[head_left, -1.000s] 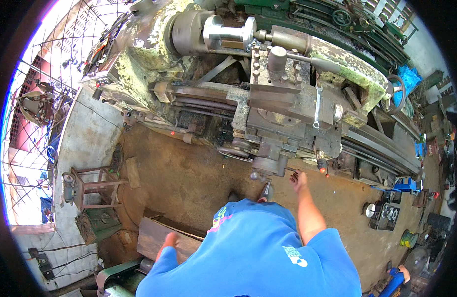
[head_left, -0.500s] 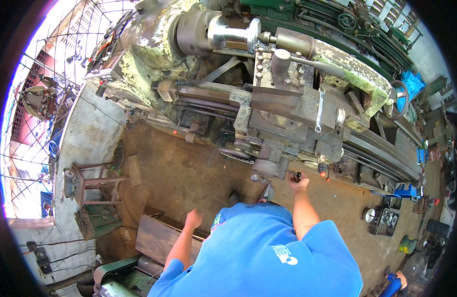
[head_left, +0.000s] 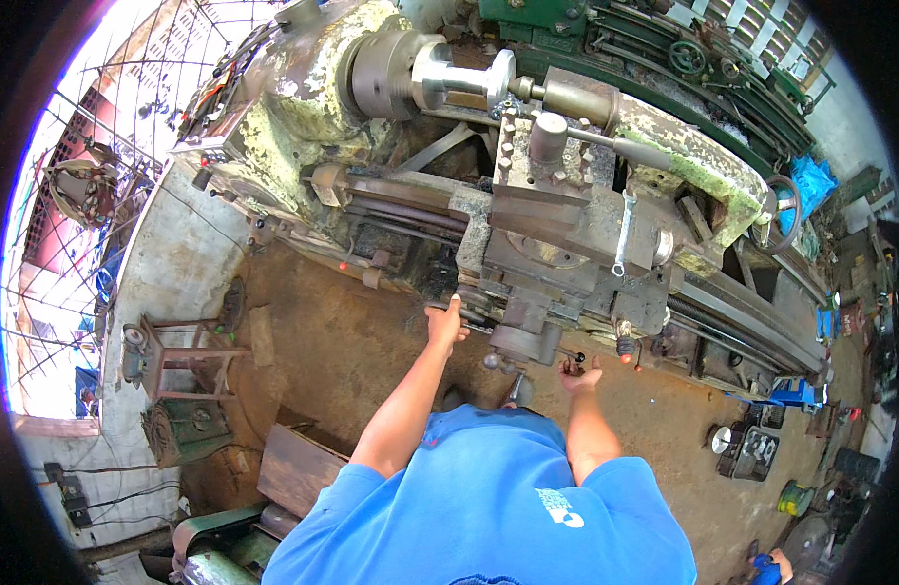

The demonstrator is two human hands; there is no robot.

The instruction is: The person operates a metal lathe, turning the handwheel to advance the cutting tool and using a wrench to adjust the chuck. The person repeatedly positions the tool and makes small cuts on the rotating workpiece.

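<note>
My left hand (head_left: 446, 326) is closed on the rim of the lathe's carriage handwheel (head_left: 477, 320), thumb up. My right hand (head_left: 580, 376) is just below the black knob of the cross-slide crank (head_left: 578, 358), with thumb and fingers apart on either side of it. A shiny spool-shaped metal workpiece (head_left: 465, 80) is held between the chuck (head_left: 383, 76) and the tailstock centre (head_left: 527, 90). Beside it stands the tool post (head_left: 548, 139) on the carriage. A combination wrench (head_left: 625, 234) lies on the carriage, right of the tool post.
Chipped paint covers the headstock (head_left: 284, 107). Levers with red knobs (head_left: 626, 348) stick out at the carriage's right. A small wooden stand (head_left: 191, 359) is at the left, a wooden board (head_left: 298, 468) behind me. A black tray of parts (head_left: 757, 450) lies on the floor at right.
My left hand has come up and forward from beside my body to the carriage handwheel. My right hand has loosened from the crank knob, its fingers now spread below it.
</note>
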